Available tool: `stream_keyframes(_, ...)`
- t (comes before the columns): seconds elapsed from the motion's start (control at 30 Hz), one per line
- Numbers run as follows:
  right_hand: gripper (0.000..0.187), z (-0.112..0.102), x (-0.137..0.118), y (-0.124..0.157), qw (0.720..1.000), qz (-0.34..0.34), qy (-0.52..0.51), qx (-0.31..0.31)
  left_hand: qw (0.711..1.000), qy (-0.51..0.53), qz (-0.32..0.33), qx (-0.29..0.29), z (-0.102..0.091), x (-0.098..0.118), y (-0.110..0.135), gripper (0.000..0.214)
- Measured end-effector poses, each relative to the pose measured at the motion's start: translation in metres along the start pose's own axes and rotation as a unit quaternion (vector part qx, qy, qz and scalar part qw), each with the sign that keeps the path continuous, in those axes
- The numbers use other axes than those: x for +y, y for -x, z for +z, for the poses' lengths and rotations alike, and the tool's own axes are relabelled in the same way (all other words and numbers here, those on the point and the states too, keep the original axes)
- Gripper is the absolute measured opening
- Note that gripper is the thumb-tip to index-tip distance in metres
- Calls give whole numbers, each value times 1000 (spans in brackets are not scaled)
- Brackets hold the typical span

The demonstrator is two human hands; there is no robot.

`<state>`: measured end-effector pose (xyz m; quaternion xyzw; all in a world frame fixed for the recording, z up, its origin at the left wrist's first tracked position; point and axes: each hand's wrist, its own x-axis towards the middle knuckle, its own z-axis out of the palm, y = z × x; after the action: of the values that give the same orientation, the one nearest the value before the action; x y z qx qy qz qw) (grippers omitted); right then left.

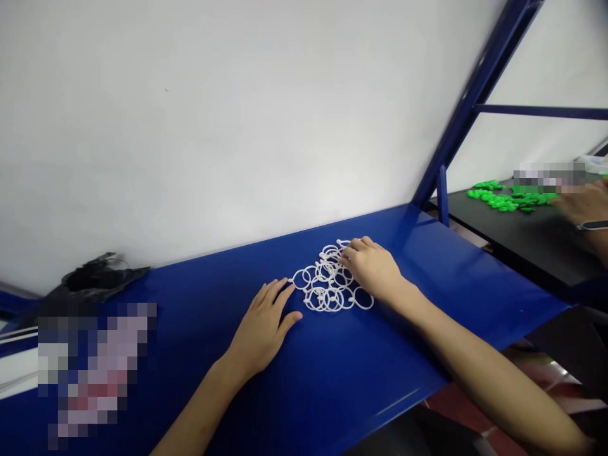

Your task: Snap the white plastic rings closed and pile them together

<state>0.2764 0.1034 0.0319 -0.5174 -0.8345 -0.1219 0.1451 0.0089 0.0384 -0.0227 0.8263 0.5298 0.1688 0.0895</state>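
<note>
Resting flat on the blue table, palm down, the left hand, fingers spread loosely, tips just short of the nearest ring. Reaching over a pile of white plastic rings, the right hand, fingers curled down and pressed close together on the far rings; whether pinching one, cannot tell, since the fingertips lie hidden among the loops. Lying near the table's back edge, close to the white wall, one heap of rings, overlapping and tangled: roughly fifteen to twenty, no exact count possible, several covered by the right hand. Sitting at the far left against the wall, one crumpled black bag, contents not visible. Blurred out below it, one patch at the lower left, impossible to identify. Rising at the right, one slanted blue frame post with one crossbar. Spread on a second, dark table beyond, one scatter of small green parts, too small to count. Cut off at the right edge, another person's hand, with a wristband, partly blurred.
</note>
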Motion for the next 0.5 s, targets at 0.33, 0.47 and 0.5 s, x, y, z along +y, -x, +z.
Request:
stream_keyframes(0.33, 77, 23, 3, -1, 990, 67, -53, -109, 1000, 15, 16, 7, -6, 6, 1, 50)
stream_keyframes(0.47, 82, 35, 3, -1, 988, 57, -74, -122, 999, 17, 27, 7, -6, 7, 2, 50)
stream_keyframes(0.5, 82, 37, 3, -1, 988, 56, -78, -123, 999, 17, 28, 4, -6, 7, 2, 51)
